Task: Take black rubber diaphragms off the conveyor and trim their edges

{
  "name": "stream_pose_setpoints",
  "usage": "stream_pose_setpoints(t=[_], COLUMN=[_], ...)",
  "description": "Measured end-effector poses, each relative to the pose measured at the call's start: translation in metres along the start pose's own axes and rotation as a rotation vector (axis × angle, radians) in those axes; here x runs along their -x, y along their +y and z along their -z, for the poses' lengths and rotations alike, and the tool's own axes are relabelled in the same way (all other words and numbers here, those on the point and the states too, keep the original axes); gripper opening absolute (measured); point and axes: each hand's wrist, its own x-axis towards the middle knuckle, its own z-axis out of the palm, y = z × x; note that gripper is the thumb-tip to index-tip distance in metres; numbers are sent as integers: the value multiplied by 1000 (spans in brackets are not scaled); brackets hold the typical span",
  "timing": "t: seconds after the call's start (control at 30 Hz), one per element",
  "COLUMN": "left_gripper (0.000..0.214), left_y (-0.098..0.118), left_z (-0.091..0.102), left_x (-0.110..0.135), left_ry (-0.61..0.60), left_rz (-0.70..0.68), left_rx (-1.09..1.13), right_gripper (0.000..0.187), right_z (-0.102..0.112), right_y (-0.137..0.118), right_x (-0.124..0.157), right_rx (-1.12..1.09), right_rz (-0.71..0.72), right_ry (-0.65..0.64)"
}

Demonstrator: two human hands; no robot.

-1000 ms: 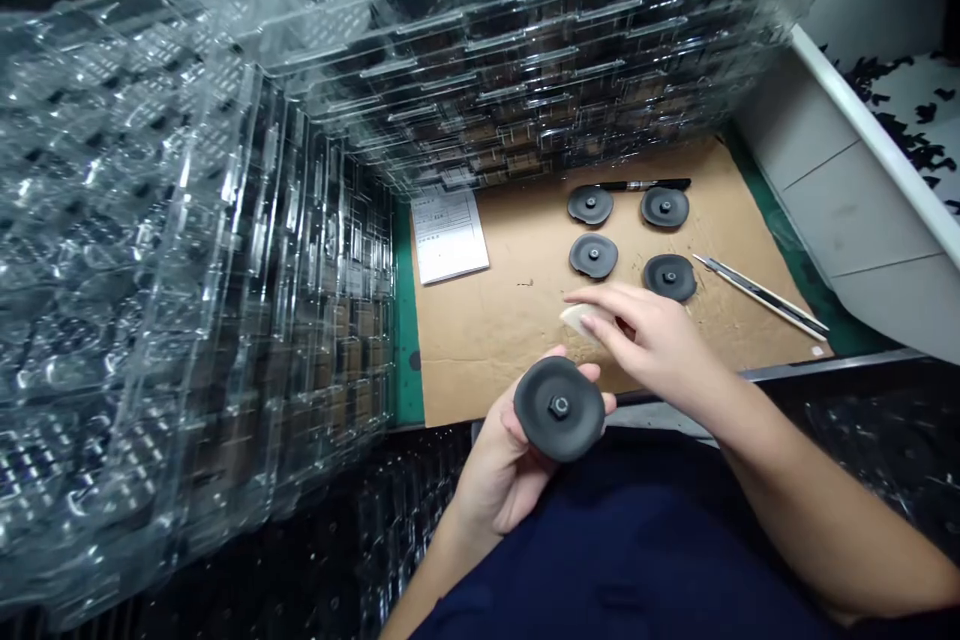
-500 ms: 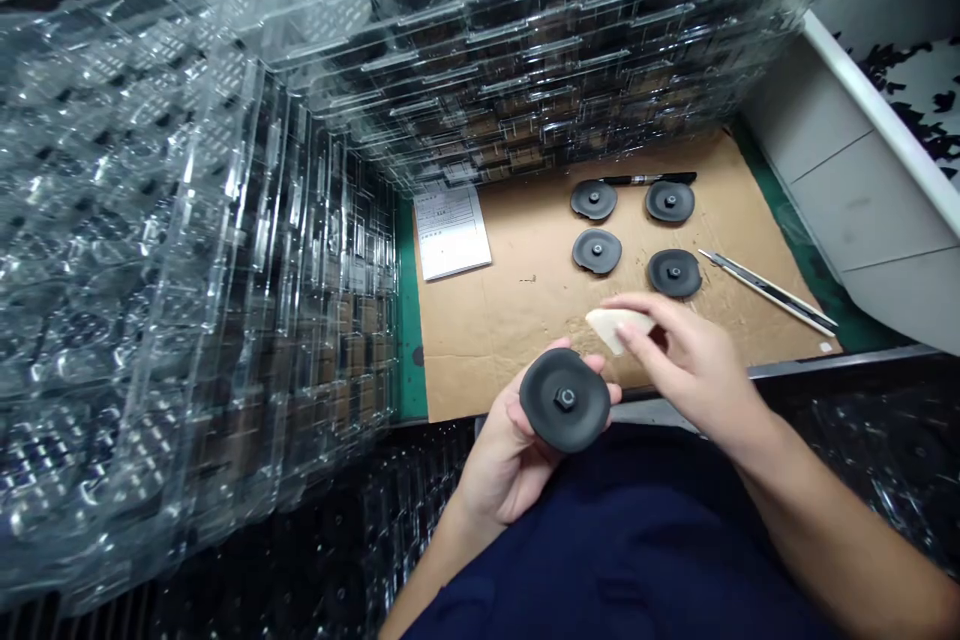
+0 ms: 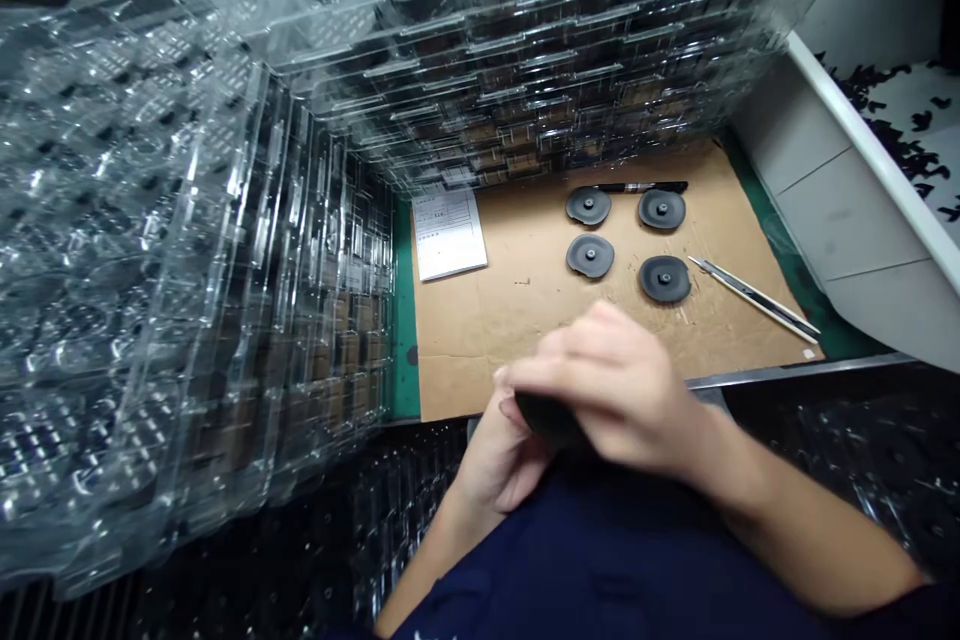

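Observation:
My left hand (image 3: 501, 460) grips a round black rubber-like disc (image 3: 549, 418) from below, close to my body. Across the top of that disc lies my right hand (image 3: 619, 390), fingers bent and slightly blurred, covering most of it. The white wedge-shaped pad held in my right fingers a moment ago is hidden beneath the hand. Beyond my hands, similar black discs with a raised centre stud rest on the cardboard (image 3: 495, 340): a back-left disc (image 3: 588, 207), a back-right disc (image 3: 661, 210), a front-left disc (image 3: 590, 257) and a front-right disc (image 3: 664, 279).
Stacked clear plastic trays (image 3: 480, 70) rise at the back, and another tray stack (image 3: 187, 270) at the left. A printed paper (image 3: 450, 235), a black pen (image 3: 641, 187) and slim pointed tools (image 3: 754, 298) lie on the cardboard. A white bin (image 3: 862, 190) with small black pieces stands right.
My right hand has moved left and down onto the disc in my left hand, covering it. The white pad has gone out of sight. The view has shifted slightly.

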Motion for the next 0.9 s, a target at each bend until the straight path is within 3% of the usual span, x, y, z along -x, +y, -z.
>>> stream_pose_setpoints(t=[0.13, 0.2, 0.33, 0.43, 0.5, 0.57, 0.7, 0.83, 0.9], left_gripper=[61, 64, 69, 71, 68, 66, 52, 50, 52], left_y=[4, 5, 5, 3, 1, -1, -1, 1, 1], left_z=[7, 10, 10, 9, 8, 9, 10, 8, 4], left_x=[2, 3, 3, 2, 1, 1, 2, 1, 0], left_ry=[-138, -157, -157, -156, -140, -116, -79, -24, 3], left_rz=[33, 42, 49, 51, 41, 15, -34, -115, -130], left_rx=[110, 149, 170, 148, 127, 105, 40, -1, -11], right_gripper=[21, 23, 24, 26, 27, 28, 27, 23, 23], right_z=[-1, -13, -36, -28, -14, -4, -10, -20, -21], right_y=[34, 52, 68, 56, 35, 10, -23, -23, -20], right_x=[27, 51, 83, 73, 53, 34, 18, 13, 9], right_rx=[-56, -65, -79, -67, -34, -6, 7, -50, 17], right_rz=[-456, -599, -680, -714, -687, -551, -176, -149, -167], right_ry=[56, 35, -22, 53, 173, 252, 119, -55, 34])
